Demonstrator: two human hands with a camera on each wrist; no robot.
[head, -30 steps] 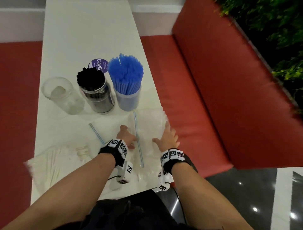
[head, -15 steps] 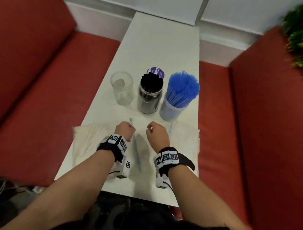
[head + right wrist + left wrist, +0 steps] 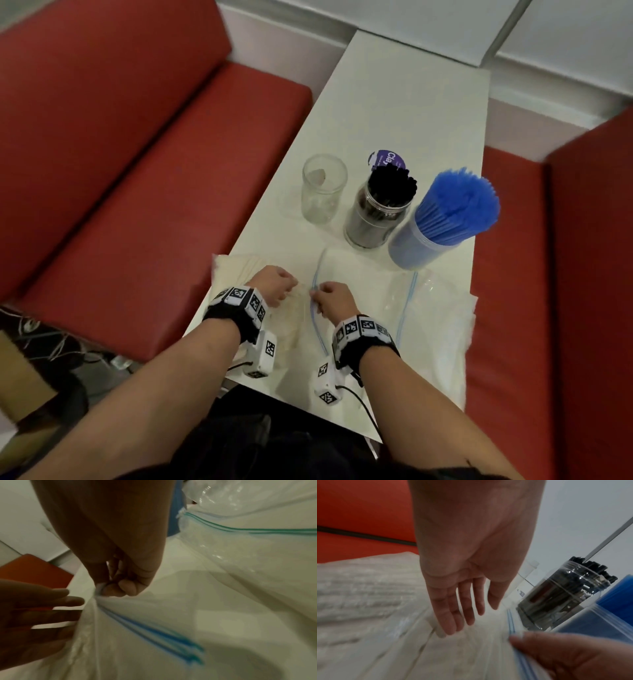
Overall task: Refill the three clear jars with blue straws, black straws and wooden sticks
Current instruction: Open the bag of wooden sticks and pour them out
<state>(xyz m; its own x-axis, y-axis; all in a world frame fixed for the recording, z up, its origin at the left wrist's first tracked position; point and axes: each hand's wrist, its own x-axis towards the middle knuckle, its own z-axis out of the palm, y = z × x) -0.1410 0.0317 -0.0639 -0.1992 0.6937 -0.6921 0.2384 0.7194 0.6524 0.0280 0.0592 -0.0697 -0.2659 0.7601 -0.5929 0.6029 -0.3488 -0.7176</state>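
Note:
Three jars stand mid-table: an empty clear jar [image 3: 323, 188], a jar of black straws [image 3: 380, 209] and a jar of blue straws [image 3: 445, 219]. A zip bag of wooden sticks [image 3: 236, 274] lies at the near left. Its blue zip edge [image 3: 315, 308] runs between my hands. My right hand [image 3: 334, 301] pinches that zip edge [image 3: 154, 628] between thumb and fingers [image 3: 118, 586]. My left hand [image 3: 274, 284] hovers over the bag's mouth with straight fingers [image 3: 453, 608] and holds nothing. The sticks [image 3: 359, 588] show blurred through the plastic.
A second, empty zip bag [image 3: 428, 308] lies crumpled at the near right, reaching the table edge [image 3: 474, 274]. A purple round lid [image 3: 387, 159] lies behind the black straws. Red bench seats [image 3: 154, 205] flank the narrow white table.
The head view has swung left. Both hands have moved from the empty bags to the mouth of the sticks bag. My right hand, spread flat a second ago, now pinches the zip edge.

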